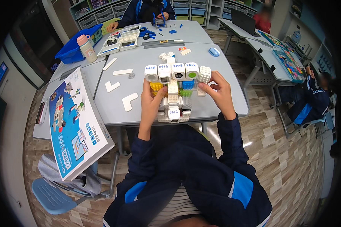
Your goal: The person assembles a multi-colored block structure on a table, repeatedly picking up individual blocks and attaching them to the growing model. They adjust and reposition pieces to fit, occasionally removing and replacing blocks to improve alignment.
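A model built of white cube blocks (173,87) stands in front of me at the near edge of the table. Its top row runs sideways and ends on the right in a white studded cube (205,74). Below the row are a yellow block (156,87), a blue block (188,84) and a green piece (185,92). My left hand (152,100) is closed around the model's left side by the yellow block. With thumb and fingers, my right hand (219,92) grips the right end at the studded cube; some fingertips are hidden behind it.
Loose white flat pieces (130,101) lie left of the model. A large kit box (76,123) leans at the table's left edge. Farther off are a blue bin (74,53), a bottle (87,49), an open parts tray (121,41) and a blue mouse-shaped item (214,52). Another person (144,11) sits opposite.
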